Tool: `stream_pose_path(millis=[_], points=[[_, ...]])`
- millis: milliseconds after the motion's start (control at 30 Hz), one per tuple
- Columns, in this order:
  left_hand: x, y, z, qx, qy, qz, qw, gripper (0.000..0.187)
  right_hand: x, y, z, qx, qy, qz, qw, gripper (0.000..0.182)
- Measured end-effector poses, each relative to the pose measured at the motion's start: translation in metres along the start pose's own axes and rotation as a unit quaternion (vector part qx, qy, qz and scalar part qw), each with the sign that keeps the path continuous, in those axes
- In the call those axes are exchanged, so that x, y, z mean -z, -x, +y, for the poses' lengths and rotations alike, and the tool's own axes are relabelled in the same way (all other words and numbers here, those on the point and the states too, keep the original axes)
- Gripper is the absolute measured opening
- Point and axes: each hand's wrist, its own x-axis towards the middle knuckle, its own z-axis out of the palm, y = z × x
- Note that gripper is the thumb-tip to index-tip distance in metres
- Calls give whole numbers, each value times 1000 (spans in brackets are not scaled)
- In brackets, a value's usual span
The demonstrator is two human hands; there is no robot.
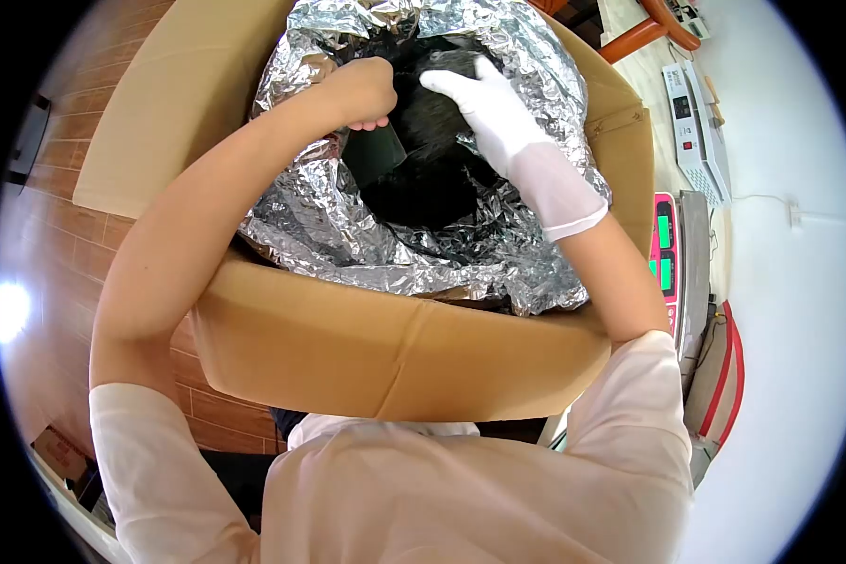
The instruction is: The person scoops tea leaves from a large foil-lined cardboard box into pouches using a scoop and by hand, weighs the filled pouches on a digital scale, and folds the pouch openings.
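Observation:
My bare left hand (pixel 368 92) is curled closed over the left side of a foil-lined opening. Its grip is hidden, and a dark grey-green, smooth flat-sided piece (pixel 376 152) shows just below it. My right hand (pixel 479 99) wears a white glove and curves round a clump of dark, loose, fibrous material (pixel 437 117), thumb and fingers apart on either side of it. The clump is blurred by motion. Under both hands, a deep black hollow (pixel 423 197) is ringed by crumpled silver foil (pixel 324 240).
A large open cardboard box (pixel 404 352) surrounds the foil, with a flap spread to the left (pixel 164 103). To the right stand a pink scale with green displays (pixel 665 249) and a white appliance (pixel 696 122). An orange wooden piece (pixel 634 39) is at the back.

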Motion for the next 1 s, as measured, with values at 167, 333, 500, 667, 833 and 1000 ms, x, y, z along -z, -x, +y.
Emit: stream_pose_path(millis=[167, 333, 500, 667, 833, 1000], points=[[2, 0, 0, -1, 22, -9, 1000, 26, -2, 10, -6, 69, 138, -55, 986, 38], [8, 5, 2, -6, 19, -18, 1000, 27, 16, 24, -25, 77, 102, -38, 991, 33], [19, 17, 5, -28, 160, 64, 985, 22, 42, 11, 7, 158, 136, 44, 977, 35], [4, 11, 5, -16, 153, -23, 988, 28, 42, -14, 43, 207, 138, 82, 965, 37], [-3, 18, 10, -60, 173, -41, 982, 33, 30, -5, 45, 152, 20, 9, 988, 46], [-2, 12, 10, -59, 152, -62, 985, 36, 14, -3, 45, 115, -96, -18, 989, 47]])
